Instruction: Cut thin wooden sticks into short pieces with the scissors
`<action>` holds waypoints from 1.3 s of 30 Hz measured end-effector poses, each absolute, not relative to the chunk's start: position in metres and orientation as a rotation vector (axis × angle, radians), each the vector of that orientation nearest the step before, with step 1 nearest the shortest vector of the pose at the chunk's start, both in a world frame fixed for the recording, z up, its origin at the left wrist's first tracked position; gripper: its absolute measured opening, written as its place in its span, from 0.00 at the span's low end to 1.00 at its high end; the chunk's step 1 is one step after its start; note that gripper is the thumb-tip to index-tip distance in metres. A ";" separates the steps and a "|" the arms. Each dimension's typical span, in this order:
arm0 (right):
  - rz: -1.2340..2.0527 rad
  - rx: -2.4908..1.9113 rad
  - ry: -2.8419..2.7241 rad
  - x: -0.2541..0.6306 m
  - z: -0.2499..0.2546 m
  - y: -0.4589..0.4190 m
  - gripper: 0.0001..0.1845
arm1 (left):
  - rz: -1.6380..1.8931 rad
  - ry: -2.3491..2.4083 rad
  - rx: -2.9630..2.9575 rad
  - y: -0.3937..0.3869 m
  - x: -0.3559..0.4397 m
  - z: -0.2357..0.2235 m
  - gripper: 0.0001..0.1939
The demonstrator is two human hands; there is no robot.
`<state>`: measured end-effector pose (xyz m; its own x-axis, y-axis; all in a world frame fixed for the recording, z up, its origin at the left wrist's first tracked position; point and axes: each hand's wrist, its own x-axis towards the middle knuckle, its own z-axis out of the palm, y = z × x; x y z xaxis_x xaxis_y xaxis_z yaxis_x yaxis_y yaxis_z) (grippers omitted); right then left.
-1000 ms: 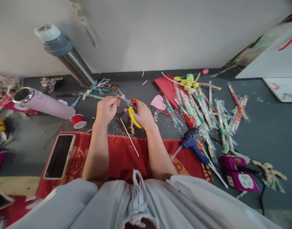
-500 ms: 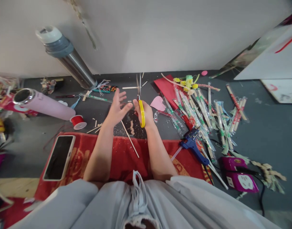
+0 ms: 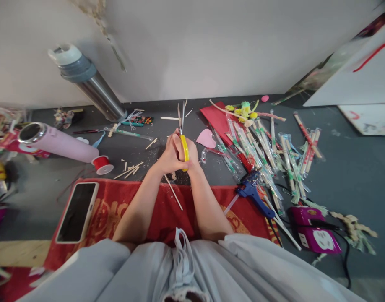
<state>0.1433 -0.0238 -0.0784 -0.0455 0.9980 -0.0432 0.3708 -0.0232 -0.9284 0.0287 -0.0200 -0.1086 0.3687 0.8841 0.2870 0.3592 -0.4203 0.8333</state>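
Note:
My right hand (image 3: 193,157) is closed around the yellow handle of a pair of scissors (image 3: 184,149), its blades pointing away from me and slightly apart. Pressed against it from the left is my left hand (image 3: 170,156), fingers curled in and thumb reaching toward the handle's lower end. What lies inside the left hand's fingers is hidden. A thin wooden stick (image 3: 173,193) lies below the hands, partly on a red towel (image 3: 157,218). Short cut sticks (image 3: 129,170) are scattered to the left, and a pink paper heart (image 3: 206,138) is at the right.
A steel flask (image 3: 98,90) stands by the wall, with a pink bottle (image 3: 65,144) and red ribbon spool (image 3: 102,165) nearby. A phone (image 3: 77,212) lies on the towel. To the right are wrapped sticks (image 3: 255,147), a blue glue gun (image 3: 253,195) and a purple power strip (image 3: 315,230).
My left hand, spread and apart from the scissors before, has moved right and curled in against my right hand. The scissors stay in my right hand, their tips slightly lower in view.

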 end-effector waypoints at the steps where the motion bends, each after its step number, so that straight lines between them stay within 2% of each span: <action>1: 1.069 -1.485 -1.521 0.143 -0.078 -0.024 0.31 | 0.994 1.067 1.974 -0.020 0.028 -0.108 0.54; 5: 1.055 -1.499 -1.540 0.143 -0.075 -0.025 0.32 | 1.001 1.038 2.011 -0.019 0.026 -0.106 0.46; 12: 1.065 -1.535 -1.509 0.142 -0.068 -0.029 0.29 | 1.009 1.011 1.977 -0.019 0.025 -0.106 0.43; 20: 1.099 -1.547 -1.498 0.142 -0.065 -0.030 0.28 | 0.988 1.001 1.913 -0.019 0.024 -0.106 0.50; 25: 1.078 -1.573 -1.519 0.142 -0.068 -0.028 0.28 | 1.009 0.966 1.811 -0.018 0.021 -0.113 0.59; 27: 1.056 -1.583 -1.528 0.143 -0.069 -0.027 0.29 | 1.046 0.952 1.762 -0.014 0.017 -0.114 0.59; 33: 0.880 -1.575 -1.677 0.145 -0.073 -0.026 0.28 | 1.601 1.338 1.760 -0.009 -0.007 -0.083 0.34; 37: 0.783 -1.453 -1.763 0.143 -0.080 -0.027 0.28 | 1.469 1.649 2.147 -0.019 -0.021 -0.053 0.15; 39: 0.775 -1.409 -1.784 0.142 -0.082 -0.028 0.28 | 1.333 1.741 2.265 -0.023 -0.025 -0.047 0.10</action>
